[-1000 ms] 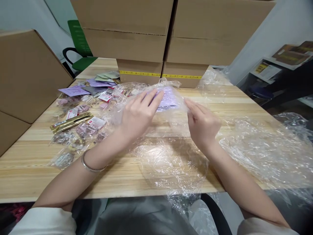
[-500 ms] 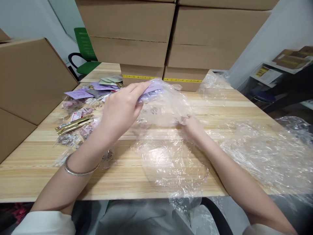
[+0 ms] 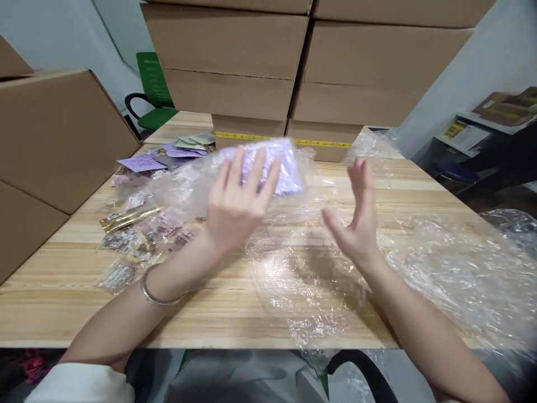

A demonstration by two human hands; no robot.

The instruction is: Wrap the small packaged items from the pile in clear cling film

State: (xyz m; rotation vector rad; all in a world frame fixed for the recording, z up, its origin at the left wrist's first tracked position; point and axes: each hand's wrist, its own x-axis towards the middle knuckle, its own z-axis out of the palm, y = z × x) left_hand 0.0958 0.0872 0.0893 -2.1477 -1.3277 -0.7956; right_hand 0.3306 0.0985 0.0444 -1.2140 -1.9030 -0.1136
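Observation:
My left hand [image 3: 241,204], blurred by motion, holds a purple packet [image 3: 287,168] in clear plastic wrap, its fingers spread across the near side and the thumb hidden. Loose clear wrap [image 3: 178,182] trails leftward from the packet over small bagged items. To the right, my right hand [image 3: 358,218] is raised above the table with thumb and fingers apart and nothing in it. Under and between the hands, a crumpled sheet of clear plastic [image 3: 302,280] lies on the wooden table and hangs over its front edge.
Small bagged items [image 3: 123,240], a gold packet [image 3: 128,218] and purple envelopes [image 3: 142,162] lie at the left. Cardboard boxes [image 3: 247,50] are stacked at the back, and another large box [image 3: 62,140] stands left. More clear plastic [image 3: 457,268] covers the table's right side.
My right hand has let go of the plastic wrap and opened. My left hand has moved right with the packet, which now shows its broad purple side, wrap trailing left.

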